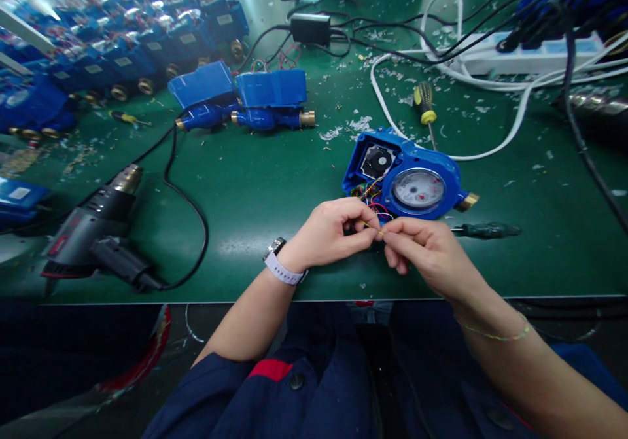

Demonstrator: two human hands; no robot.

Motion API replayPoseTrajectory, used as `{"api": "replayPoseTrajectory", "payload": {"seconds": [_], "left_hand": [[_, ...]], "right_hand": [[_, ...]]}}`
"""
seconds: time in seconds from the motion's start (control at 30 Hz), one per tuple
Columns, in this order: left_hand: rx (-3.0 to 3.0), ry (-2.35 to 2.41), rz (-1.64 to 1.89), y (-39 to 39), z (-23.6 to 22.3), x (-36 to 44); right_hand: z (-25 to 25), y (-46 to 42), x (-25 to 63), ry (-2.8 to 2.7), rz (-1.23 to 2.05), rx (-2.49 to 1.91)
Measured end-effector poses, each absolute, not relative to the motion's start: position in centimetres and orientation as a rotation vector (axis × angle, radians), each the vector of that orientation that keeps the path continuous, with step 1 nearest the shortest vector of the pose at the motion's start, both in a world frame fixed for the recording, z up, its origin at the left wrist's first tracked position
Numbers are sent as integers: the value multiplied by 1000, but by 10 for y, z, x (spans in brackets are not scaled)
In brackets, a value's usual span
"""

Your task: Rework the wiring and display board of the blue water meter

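Right in front of me lies a blue water meter [422,153] with a round glass dial [418,188] and an open housing at its left. Several coloured wires [375,193] come out of that housing. My left hand [338,233] is closed, pinching a thin yellow wire [367,224] between thumb and forefinger. Its tips almost meet those of my right hand [424,249], which pinches the same wire near its end. Both hands are at the meter's near side and cover part of the wires. A dark-handled screwdriver [490,230] lies just right of my right hand.
A heat gun [93,229] rests on the left of the green table [255,197]. Behind are two blue meters [271,92], a black power adapter [311,29] and a yellow-black screwdriver [424,103]. White cable loops and a power strip [534,56] occupy the back right; many meters stand back left.
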State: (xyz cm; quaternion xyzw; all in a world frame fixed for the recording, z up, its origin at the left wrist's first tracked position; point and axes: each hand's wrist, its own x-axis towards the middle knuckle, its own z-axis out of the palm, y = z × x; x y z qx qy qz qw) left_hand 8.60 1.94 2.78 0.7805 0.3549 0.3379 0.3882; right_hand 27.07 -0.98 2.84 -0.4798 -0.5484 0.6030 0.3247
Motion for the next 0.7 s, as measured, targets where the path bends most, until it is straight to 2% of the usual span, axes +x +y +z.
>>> {"api": "replayPoseTrajectory", "payload": {"seconds": [0.7], "left_hand": [[2071,903,834,20,27,85]], "right_hand": [[24,-8,271,-1462,1512,-1288]]}}
